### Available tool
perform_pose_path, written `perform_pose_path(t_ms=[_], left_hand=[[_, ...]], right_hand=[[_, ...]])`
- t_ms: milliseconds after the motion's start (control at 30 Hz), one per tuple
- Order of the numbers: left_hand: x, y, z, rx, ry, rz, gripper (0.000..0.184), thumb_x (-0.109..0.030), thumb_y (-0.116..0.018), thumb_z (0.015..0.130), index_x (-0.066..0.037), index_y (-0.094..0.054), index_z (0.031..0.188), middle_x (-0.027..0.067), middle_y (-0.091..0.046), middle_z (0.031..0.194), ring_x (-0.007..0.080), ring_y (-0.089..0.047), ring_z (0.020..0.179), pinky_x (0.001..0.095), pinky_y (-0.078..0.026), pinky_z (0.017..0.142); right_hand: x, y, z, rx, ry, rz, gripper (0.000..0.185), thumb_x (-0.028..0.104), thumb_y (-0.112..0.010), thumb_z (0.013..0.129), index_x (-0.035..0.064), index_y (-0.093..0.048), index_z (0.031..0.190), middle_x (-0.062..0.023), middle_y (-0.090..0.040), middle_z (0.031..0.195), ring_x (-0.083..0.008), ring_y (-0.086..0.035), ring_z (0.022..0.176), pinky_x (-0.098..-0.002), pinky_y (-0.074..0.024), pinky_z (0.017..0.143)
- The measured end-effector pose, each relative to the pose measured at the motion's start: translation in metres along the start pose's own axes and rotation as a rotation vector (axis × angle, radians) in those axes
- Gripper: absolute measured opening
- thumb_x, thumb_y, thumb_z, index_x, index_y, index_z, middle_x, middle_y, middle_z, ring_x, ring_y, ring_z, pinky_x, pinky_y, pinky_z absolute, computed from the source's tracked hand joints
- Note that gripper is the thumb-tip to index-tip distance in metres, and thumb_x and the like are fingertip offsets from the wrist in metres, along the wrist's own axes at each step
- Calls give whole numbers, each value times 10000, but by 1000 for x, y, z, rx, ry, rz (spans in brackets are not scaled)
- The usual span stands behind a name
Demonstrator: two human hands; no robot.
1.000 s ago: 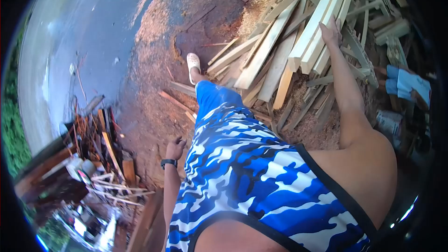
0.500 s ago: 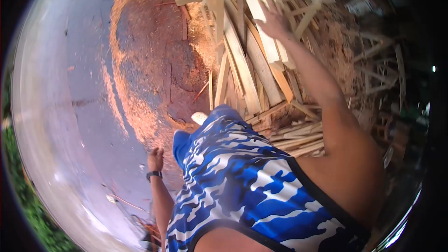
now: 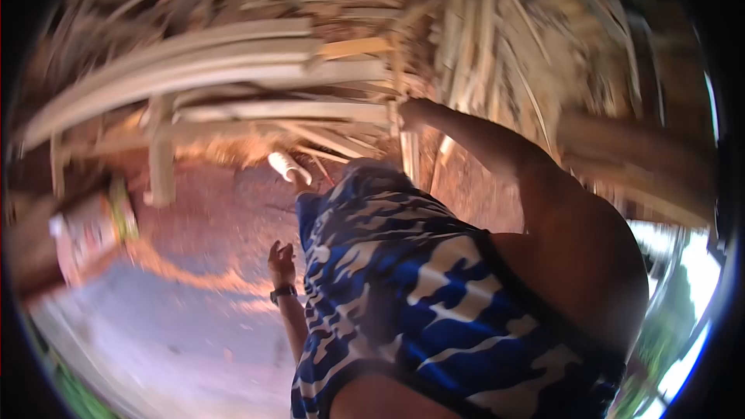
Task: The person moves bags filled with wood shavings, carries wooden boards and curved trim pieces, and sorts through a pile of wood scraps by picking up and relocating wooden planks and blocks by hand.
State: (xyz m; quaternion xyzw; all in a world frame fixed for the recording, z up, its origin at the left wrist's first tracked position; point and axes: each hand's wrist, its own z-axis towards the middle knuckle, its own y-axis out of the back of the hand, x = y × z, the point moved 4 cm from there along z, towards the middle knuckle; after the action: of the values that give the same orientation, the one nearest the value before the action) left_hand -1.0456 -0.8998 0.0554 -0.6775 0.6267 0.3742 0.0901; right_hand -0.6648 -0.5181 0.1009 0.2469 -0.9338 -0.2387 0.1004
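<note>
Pale boards (image 3: 233, 75) lay lengthwise ahead, raised above the ground (image 3: 209, 209), their ends near the right hand (image 3: 414, 114). Closest in, the left hand (image 3: 282, 264) hung beside the camouflage shirt (image 3: 434, 279), its fingers loosely curled and parted, holding nothing. A reach farther out, the right hand was by the board ends; blur hid its fingers, so whether it gripped wood or only brushed it could not be told. Good handling there called for a palm set flat on a smooth face, fingertips kept out of gaps, and the free hand brought in for support should a long piece tip. Past it, a pale shoe (image 3: 284, 163) stood near loose sticks (image 3: 322, 169), where firm footing mattered. Farther out, a post (image 3: 161, 159) seemed to support the boards, with blurred, jumbled timber (image 3: 473, 39) beyond.
</note>
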Motion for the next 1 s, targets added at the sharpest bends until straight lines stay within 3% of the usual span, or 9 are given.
perform_pose_path(t_ms=[67, 167, 200, 333, 633, 767, 800, 900, 1000], left_hand=[[-15, 17, 39, 73, -97, 110, 559, -246, -642, 872, 53, -445, 1302, 207, -653, 1021, 239, -661, 800, 335, -515, 711], [-39, 63, 106, 137, -319, 411, 582, -243, -655, 859, 39, -435, 1318, 219, -644, 1039, 300, -645, 912, 379, -496, 804], [-46, 81, 125, 156, -287, 435, 581, -243, -664, 850, 32, -444, 1313, 226, -637, 1055, 335, -622, 973, 404, -477, 842], [-108, 146, 186, 234, -149, 300, 496, -185, -642, 871, 58, -469, 1267, 175, -646, 992, 220, -629, 869, 297, -507, 695], [-140, 135, 277, 409, -259, 568, 407, -224, -632, 867, 29, -563, 1178, 177, -662, 986, 253, -642, 889, 341, -490, 801], [-153, 94, 255, 524, -232, 617, 406, -237, -630, 870, 12, -565, 1184, 168, -668, 974, 254, -646, 884, 341, -495, 785], [-162, 83, 248, 556, -228, 646, 409, -244, -624, 877, 18, -562, 1184, 170, -669, 969, 250, -648, 871, 338, -498, 768], [-155, 63, 244, 587, -206, 623, 416, -251, -620, 883, 25, -556, 1188, 169, -671, 963, 246, -649, 863, 334, -499, 755], [-142, 48, 252, 601, -235, 669, 430, -259, -626, 880, 29, -553, 1192, 174, -670, 978, 244, -647, 857, 335, -501, 744]], right_hand=[[12, 2, 9, -123, -18, -52, 344, 324, -667, 768, -12, -692, 842, -140, -690, 831, -299, -672, 802, -413, -532, 681], [48, -25, 89, -218, -65, 146, 505, 269, -625, 752, 35, -565, 1195, -174, -668, 1016, -320, -644, 959, -440, -518, 799], [73, -23, 99, -352, -54, 217, 325, 200, -625, 714, 32, -671, 988, -202, -678, 958, -321, -666, 914, -461, -540, 721], [173, -6, 146, -439, -45, 291, 597, 223, -648, 746, 127, -476, 1310, -160, -507, 1280, -329, -471, 1202, -502, -408, 956], [236, 38, 228, -780, -189, 155, 647, 296, -518, 881, 125, -289, 1462, -178, -427, 1370, -357, -341, 1296, -553, -231, 1064], [234, 39, 283, -788, -167, 210, 531, 247, -480, 895, 33, -383, 1372, -196, -503, 1265, -353, -466, 1192, -560, -279, 1006], [231, 47, 289, -640, -156, 339, 388, 209, -471, 891, 5, -503, 1219, -188, -583, 1126, -338, -565, 1058, -541, -371, 916], [228, 52, 301, -776, -212, 473, 284, 197, -629, 748, 25, -650, 973, -148, -663, 969, -291, -640, 919, -455, -475, 767], [224, 44, 313, -557, -68, 513, 159, 182, -612, 740, 103, -728, 815, -109, -702, 888, -274, -677, 876, -414, -540, 672]])
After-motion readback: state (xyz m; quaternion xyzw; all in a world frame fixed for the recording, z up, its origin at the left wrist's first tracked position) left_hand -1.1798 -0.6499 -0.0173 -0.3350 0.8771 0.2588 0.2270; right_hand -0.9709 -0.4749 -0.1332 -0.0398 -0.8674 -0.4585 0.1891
